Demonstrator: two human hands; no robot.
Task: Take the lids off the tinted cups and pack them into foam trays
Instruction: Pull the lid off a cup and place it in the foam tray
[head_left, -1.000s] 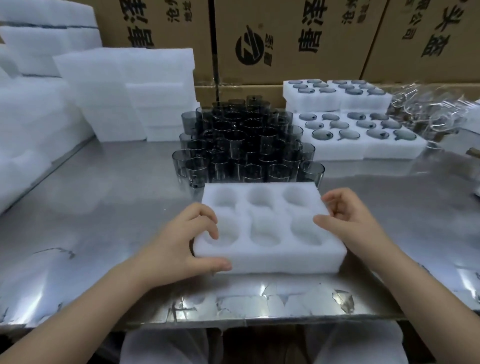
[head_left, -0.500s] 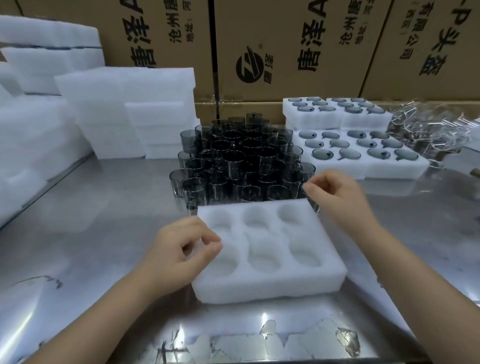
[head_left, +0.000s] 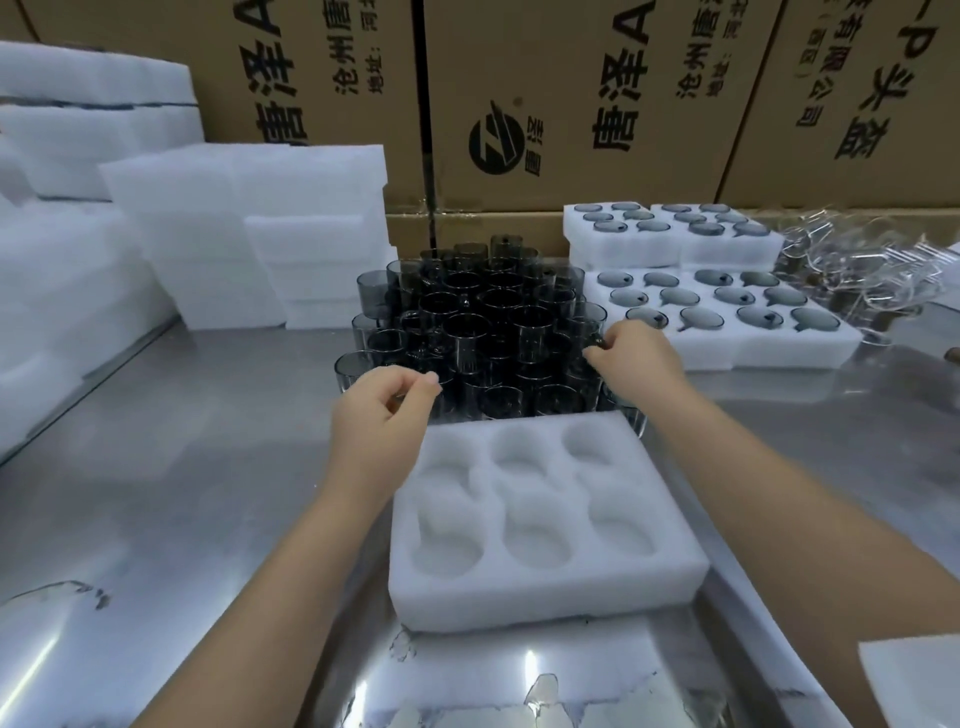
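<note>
A dense cluster of dark tinted cups (head_left: 483, 332) stands on the steel table behind an empty white foam tray (head_left: 670, 566) with six round pockets. My left hand (head_left: 382, 415) hovers over the front-left cups with thumb and forefinger curled close together; whether they pinch anything is unclear. My right hand (head_left: 636, 358) is at the cluster's right edge, with its curled fingers on the rim of a tinted cup (head_left: 589, 325). Lids on the cups cannot be made out.
Filled foam trays (head_left: 810, 345) with cups lie at the back right, beside a heap of clear plastic pieces (head_left: 857, 260). Stacks of white foam (head_left: 249, 228) line the left and back. Cardboard boxes (head_left: 571, 104) form the back wall. A foam corner (head_left: 914, 680) shows at the lower right.
Both hands left the foam tray and moved forward to the cups, the left to the front-left cups, the right to the cluster's right edge. The view tilted up.
</note>
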